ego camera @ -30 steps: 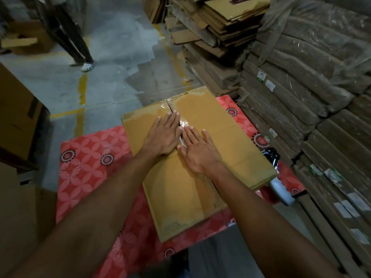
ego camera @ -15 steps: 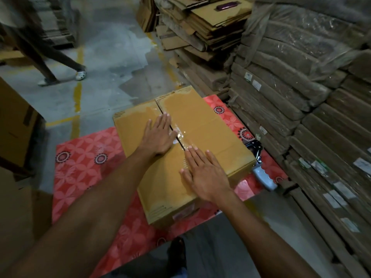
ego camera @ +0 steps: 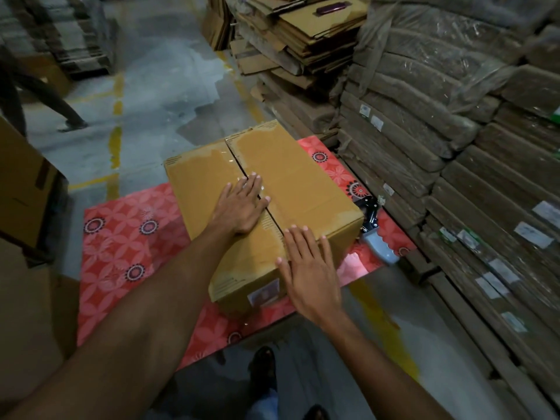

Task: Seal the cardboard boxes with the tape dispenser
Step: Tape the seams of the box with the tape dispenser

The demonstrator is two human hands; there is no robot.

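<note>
A brown cardboard box stands on a table with a red flowered cloth. Clear tape runs along the seam between its two closed top flaps. My left hand lies flat on the left flap, fingers across the seam, holding nothing. Over the box's near edge rests my right hand, flat with fingers spread on the taped seam end. The tape dispenser, black frame and grey handle, lies on the cloth just right of the box, untouched.
Tall stacks of wrapped flat cardboard rise close on the right. Loose flattened cartons are piled behind. Another brown box sits at the left. A person's legs cross the concrete floor far left. My feet show below.
My right hand has slid along the taped seam toward me, down to the box's near edge. My left hand has stayed pressed on the top. The person in the background walked left.
</note>
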